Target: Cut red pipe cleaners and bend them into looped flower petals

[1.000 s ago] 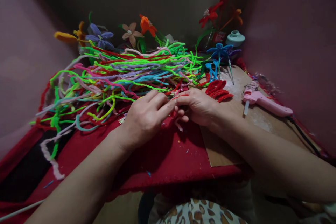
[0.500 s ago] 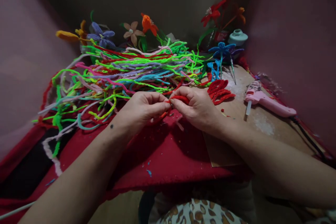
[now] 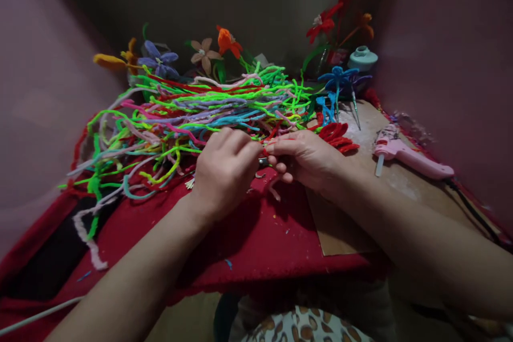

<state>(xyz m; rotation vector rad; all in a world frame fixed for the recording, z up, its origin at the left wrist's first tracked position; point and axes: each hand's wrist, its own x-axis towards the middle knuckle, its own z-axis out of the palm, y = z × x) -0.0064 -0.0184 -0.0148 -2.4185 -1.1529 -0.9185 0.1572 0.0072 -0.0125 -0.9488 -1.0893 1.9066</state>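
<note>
A red pipe cleaner point(image 3: 266, 152), mostly covered by fingers, is held above the front of the table. My right hand point(image 3: 306, 157) pinches it between thumb and forefinger, the other fingers curled beneath. My left hand point(image 3: 227, 173), back turned up and fingers curled, closes on the same piece at its left side; its fingertips are hidden. A small shiny metal part point(image 3: 263, 161) shows between the hands, too covered to name. Just right of my right hand lie red pipe-cleaner loops point(image 3: 339, 139). Behind both hands spreads a pile of colourful pipe cleaners point(image 3: 216, 101).
A pink glue gun point(image 3: 412, 157) rests on a brown board point(image 3: 340, 230) at the right, its black cord trailing off. Finished fuzzy flowers point(image 3: 160, 59) stand along the back, with a pale blue bottle point(image 3: 363, 57) at back right. Red cloth point(image 3: 248, 246) covers the table.
My left hand has rolled over so its back faces up, hiding its fingertips. My right hand's lower fingers have loosened and show below. The red piece is now more hidden.
</note>
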